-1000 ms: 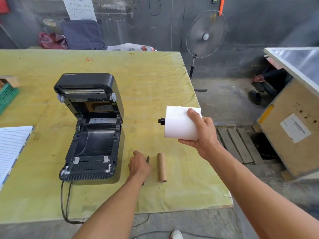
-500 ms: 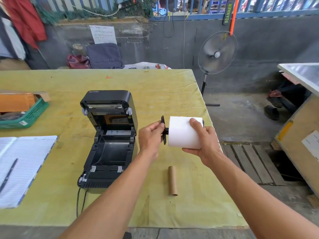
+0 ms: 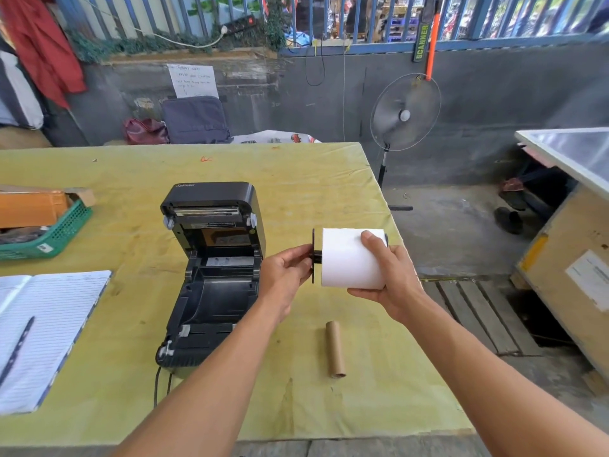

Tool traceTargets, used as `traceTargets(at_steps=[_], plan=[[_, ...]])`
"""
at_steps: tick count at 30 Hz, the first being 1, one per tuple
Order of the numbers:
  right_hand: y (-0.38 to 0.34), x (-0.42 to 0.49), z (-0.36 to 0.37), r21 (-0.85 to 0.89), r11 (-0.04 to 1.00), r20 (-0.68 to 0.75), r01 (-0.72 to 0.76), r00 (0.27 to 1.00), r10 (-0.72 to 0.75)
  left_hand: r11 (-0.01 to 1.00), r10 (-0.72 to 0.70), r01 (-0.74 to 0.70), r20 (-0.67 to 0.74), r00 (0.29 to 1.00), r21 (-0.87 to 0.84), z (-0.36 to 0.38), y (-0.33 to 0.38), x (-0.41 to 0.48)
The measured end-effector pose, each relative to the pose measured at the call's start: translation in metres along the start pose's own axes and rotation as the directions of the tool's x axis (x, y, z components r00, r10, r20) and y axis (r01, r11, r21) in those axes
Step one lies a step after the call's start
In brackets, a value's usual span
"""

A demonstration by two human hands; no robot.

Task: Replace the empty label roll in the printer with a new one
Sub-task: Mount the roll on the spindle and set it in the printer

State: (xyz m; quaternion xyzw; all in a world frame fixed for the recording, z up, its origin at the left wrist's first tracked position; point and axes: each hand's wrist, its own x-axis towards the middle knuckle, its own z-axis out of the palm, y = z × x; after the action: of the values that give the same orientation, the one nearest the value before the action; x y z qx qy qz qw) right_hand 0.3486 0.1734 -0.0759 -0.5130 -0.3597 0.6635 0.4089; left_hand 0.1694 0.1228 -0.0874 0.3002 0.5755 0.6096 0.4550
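A black label printer point(image 3: 214, 275) sits on the yellow table point(image 3: 115, 179) with its lid raised and its roll bay bare. My right hand point(image 3: 389, 275) grips a new white label roll point(image 3: 346, 258) in the air to the right of the printer. A black spindle runs through the roll. My left hand point(image 3: 286, 275) pinches the black flange disc point(image 3: 313, 255) on the spindle's left end, a short gap from the roll's face. The empty brown cardboard core point(image 3: 335, 349) lies on the table below the roll.
An open lined notebook point(image 3: 49, 334) with a pen point(image 3: 16, 347) lies at the left. A green basket point(image 3: 56, 235) holding boxes stands at the far left. The printer's cable point(image 3: 157, 384) trails off the front edge. A standing fan point(image 3: 404, 112) and a wooden crate point(image 3: 566, 278) are beyond the table's right edge.
My left hand has lifted the black flange disc from the table beside the core and brought it onto the spindle end. The camera has tilted up; the roll stays in my right hand.
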Motion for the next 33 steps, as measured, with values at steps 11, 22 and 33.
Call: traceTargets(at_steps=[11,22,33], plan=[[0.005,-0.013,0.006,-0.018,1.000,-0.012,-0.009,1.000,0.009,0.988,0.089,-0.095,0.051,0.995,0.118,-0.009,0.005,-0.010],[0.015,-0.030,0.031,-0.042,0.997,0.025,0.061,0.998,-0.060,0.993,0.108,-0.109,0.033,0.994,0.032,-0.034,0.001,-0.016],[0.029,-0.047,0.075,0.113,0.992,0.218,0.049,0.973,-0.073,0.983,0.182,-0.182,-0.027,0.983,0.026,-0.104,0.011,-0.021]])
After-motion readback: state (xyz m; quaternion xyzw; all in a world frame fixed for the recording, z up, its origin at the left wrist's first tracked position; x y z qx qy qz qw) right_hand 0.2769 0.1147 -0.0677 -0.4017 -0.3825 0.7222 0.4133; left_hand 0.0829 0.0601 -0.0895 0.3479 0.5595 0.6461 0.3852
